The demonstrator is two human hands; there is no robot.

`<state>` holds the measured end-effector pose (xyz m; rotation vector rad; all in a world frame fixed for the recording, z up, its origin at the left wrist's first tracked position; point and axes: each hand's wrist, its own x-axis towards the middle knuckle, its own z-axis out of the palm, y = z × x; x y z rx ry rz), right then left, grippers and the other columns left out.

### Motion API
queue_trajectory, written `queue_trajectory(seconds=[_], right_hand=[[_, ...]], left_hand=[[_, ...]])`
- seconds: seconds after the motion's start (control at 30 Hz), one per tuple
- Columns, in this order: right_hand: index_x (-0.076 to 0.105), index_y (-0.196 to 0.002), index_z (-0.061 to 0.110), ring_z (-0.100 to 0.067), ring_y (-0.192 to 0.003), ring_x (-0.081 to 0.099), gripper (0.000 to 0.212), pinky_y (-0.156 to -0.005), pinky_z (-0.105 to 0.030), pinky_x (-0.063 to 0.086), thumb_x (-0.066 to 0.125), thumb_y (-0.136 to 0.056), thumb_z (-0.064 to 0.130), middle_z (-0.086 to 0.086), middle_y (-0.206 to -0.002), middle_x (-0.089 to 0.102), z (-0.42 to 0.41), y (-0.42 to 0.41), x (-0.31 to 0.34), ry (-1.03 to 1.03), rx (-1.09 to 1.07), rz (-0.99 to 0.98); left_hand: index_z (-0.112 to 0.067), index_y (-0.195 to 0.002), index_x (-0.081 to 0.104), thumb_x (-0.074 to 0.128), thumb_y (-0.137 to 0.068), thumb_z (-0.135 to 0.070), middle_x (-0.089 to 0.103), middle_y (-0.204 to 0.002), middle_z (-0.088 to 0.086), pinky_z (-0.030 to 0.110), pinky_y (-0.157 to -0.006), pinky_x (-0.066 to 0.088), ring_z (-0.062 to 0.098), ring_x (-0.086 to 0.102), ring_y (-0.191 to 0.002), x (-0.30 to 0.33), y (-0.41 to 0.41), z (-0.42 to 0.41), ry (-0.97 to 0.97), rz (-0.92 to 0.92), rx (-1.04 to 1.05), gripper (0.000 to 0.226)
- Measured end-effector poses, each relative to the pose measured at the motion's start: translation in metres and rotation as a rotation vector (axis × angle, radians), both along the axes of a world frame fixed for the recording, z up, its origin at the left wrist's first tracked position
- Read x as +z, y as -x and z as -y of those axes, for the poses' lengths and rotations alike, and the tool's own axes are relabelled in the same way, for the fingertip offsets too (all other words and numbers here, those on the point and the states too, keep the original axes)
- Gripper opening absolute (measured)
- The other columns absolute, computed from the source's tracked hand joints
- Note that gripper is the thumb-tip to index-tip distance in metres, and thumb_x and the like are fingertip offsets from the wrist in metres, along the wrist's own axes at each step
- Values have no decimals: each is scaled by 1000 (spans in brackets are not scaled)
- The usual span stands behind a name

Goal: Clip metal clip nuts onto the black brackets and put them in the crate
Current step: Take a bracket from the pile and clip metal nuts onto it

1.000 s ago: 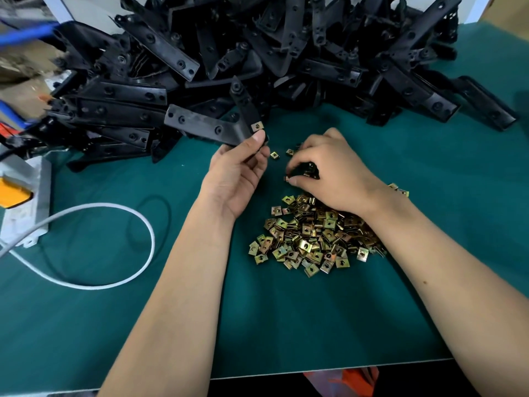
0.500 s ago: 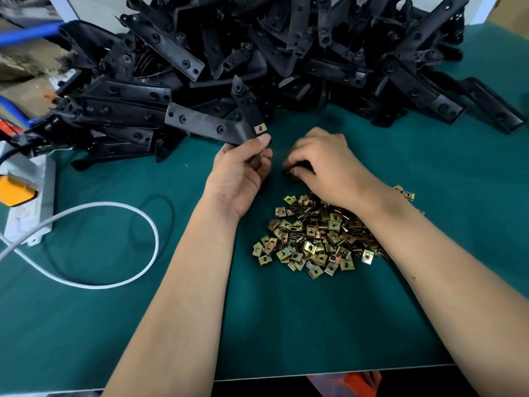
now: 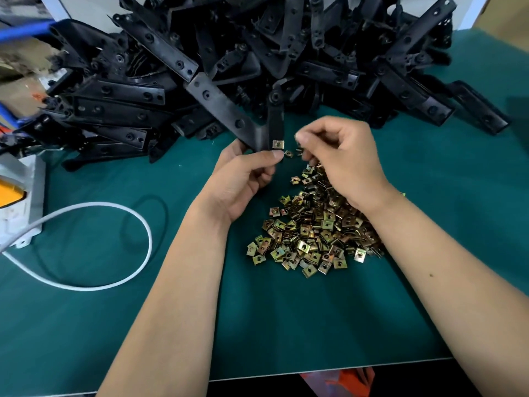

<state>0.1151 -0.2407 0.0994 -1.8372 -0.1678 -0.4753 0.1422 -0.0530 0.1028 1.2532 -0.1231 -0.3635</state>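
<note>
- The left hand (image 3: 243,179) gripped a V-shaped black bracket (image 3: 229,110) at its bend, thumb pressed on the front, the two arms rising away toward the pile of black brackets (image 3: 257,53).
- One clip nut (image 3: 278,144) already sat on the bracket's lower end, just above the left thumb.
- The right hand (image 3: 343,161) hovered just right of that end, fingers curled and pinching what looked like a small clip nut (image 3: 299,151); the pinch was partly hidden.
- A loose nut (image 3: 288,153) lay between the two hands.
- The heap of brass-coloured clip nuts (image 3: 312,233) lay on the green mat (image 3: 286,325) under the right wrist.
- A white cable (image 3: 114,276) looped at the left.
</note>
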Motion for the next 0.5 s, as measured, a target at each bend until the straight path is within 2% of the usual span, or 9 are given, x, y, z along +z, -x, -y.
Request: queue_trajectory(seconds=[0.1, 0.23, 0.4, 0.5], right_hand=[[80, -99, 13, -14, -79, 71, 9, -76, -27, 57, 73, -95, 14, -3, -85, 78, 0, -1, 1, -242, 21, -24], [79, -104, 19, -18, -86, 74, 17, -88, -34, 60, 74, -91, 10, -4, -93, 79, -1, 0, 1, -295, 23, -34], [75, -104, 17, -18, -84, 75, 18, -80, -26, 56, 78, -89, 9, -6, -90, 79, -1, 0, 2, -396, -13, -61], [75, -103, 16, -19, -85, 75, 17, -82, -28, 56, 78, -88, 8, -9, -92, 79, 0, 0, 2, -424, -2, -81]], left_hand=[[-11, -108, 55, 80, -74, -13, 63, -83, -1, 20, -55, 42, 10, 53, -62, 2, 2, 1, -67, -6, -48, 42], [-12, -109, 62, 81, -75, -16, 67, -84, -1, 18, -54, 47, 9, 58, -61, 2, 2, 0, -108, 18, -80, 39], [-13, -109, 65, 81, -76, -16, 70, -88, -1, 19, -57, 51, 10, 62, -64, 0, 1, 1, -140, 41, -99, 37], [-13, -110, 65, 81, -79, -14, 69, -90, 0, 19, -58, 51, 10, 62, -65, -1, 1, 1, -167, 60, -105, 35]])
